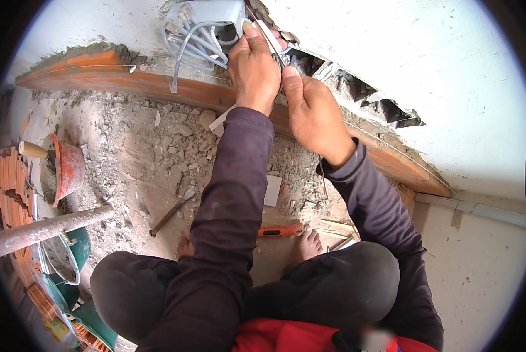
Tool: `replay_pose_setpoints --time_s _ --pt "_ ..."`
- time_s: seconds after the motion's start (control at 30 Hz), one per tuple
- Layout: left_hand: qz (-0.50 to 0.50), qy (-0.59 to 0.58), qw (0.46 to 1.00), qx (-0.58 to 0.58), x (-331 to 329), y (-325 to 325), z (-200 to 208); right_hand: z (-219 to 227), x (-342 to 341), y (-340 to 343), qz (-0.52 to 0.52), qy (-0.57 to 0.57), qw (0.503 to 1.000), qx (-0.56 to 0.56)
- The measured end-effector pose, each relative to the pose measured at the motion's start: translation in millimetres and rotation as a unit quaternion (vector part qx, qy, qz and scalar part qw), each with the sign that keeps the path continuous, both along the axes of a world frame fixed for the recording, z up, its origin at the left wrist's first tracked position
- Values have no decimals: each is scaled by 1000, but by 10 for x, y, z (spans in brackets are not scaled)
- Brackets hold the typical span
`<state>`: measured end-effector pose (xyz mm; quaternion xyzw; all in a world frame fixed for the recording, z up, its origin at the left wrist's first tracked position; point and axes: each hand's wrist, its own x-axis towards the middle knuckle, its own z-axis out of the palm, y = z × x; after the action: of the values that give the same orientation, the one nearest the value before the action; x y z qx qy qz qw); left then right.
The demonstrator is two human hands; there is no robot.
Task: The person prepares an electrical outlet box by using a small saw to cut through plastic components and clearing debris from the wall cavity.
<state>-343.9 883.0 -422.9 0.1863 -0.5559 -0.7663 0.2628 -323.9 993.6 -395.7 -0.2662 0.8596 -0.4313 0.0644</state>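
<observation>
My left hand [256,73] is closed at the broken wall edge, its thumb up against a thin dark rod [278,57] and a narrow white strip [269,36]. Just right of it, my right hand [317,114] is closed too, thumb pressed along the rod's lower end. A thin dark length hangs below my right wrist; I cannot tell if it is the same rod. Left of my left hand, a bundle of grey cables [195,44] hangs by a pale grey box [223,10]. The palm sides of both hands are hidden.
A course of orange bricks [198,91] runs along the wall under jagged holes [357,88]. Rubble covers the floor, with a chisel-like bar [172,212] and an orange level [280,230] near my feet. At left stand a red mortar bucket [69,169] and stacked bricks [13,182].
</observation>
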Motion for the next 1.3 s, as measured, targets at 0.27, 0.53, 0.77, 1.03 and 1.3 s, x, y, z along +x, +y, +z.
replay_pose_setpoints --time_s 0.27,0.53,0.77,1.03,1.3 --pt "-37 -9 999 20 11 -9 -13 -50 -14 -77 -19 16 1000 -1" --pt "-45 -59 997 -28 37 -55 88 26 -9 -81 1 16 999 29" --pt "-37 -60 997 -41 27 -15 52 10 33 130 -24 3 998 50" --pt "-50 -34 998 -6 36 -23 25 13 58 126 -37 1 998 53" --pt "-45 -37 998 -17 25 -33 17 -17 101 138 -35 38 996 68"
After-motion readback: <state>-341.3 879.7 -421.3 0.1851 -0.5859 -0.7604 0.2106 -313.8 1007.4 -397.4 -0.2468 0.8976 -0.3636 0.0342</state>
